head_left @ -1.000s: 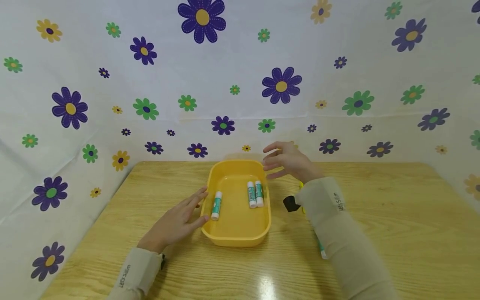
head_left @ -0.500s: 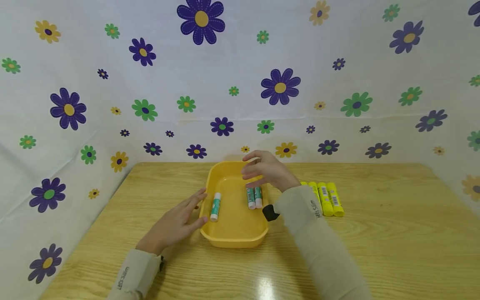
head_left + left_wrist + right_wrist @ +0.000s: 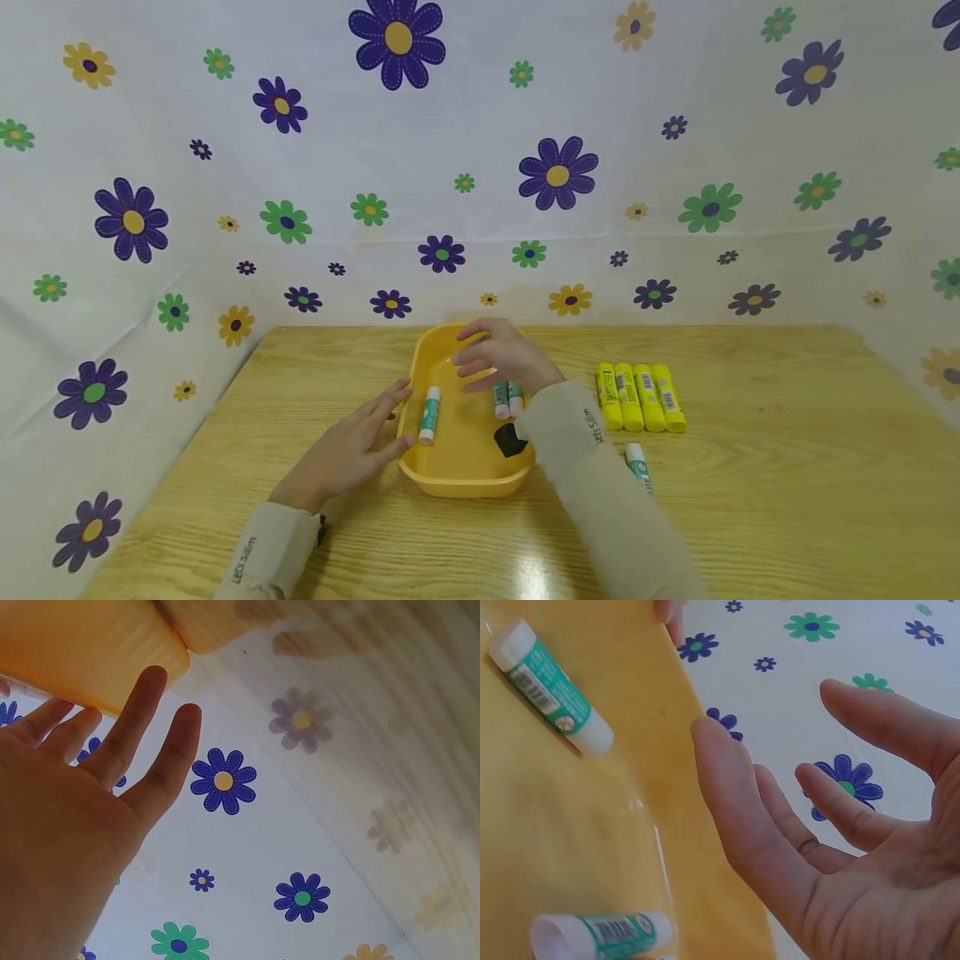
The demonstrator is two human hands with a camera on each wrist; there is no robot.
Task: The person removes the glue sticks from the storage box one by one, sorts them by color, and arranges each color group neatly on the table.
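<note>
A yellow plastic tray (image 3: 465, 485) stands on the wooden table with glue sticks lying inside. One white-and-green glue stick (image 3: 430, 415) lies at the tray's left; in the right wrist view this glue stick (image 3: 553, 688) shows its barcode. Two more, with one glue stick (image 3: 501, 400) foremost, lie side by side at the right, partly covered by my right hand. My left hand (image 3: 348, 446) rests its fingertips at the tray's left rim, fingers spread. My right hand (image 3: 504, 357) hovers over the tray, fingers loosely bent and holding nothing; the right wrist view shows this hand (image 3: 840, 855) with a bare palm.
Several yellow glue sticks (image 3: 640, 398) lie in a row right of the tray. Nearer, another white-and-green glue stick (image 3: 637, 467) is partly hidden by my right sleeve (image 3: 600, 475). A flower-patterned white cloth (image 3: 480, 142) rises behind the table (image 3: 787, 467).
My right hand has moved left and slightly nearer, from the tray's far right corner to above its inside. The row of yellow glue sticks has come into sight. My left hand stays at the rim.
</note>
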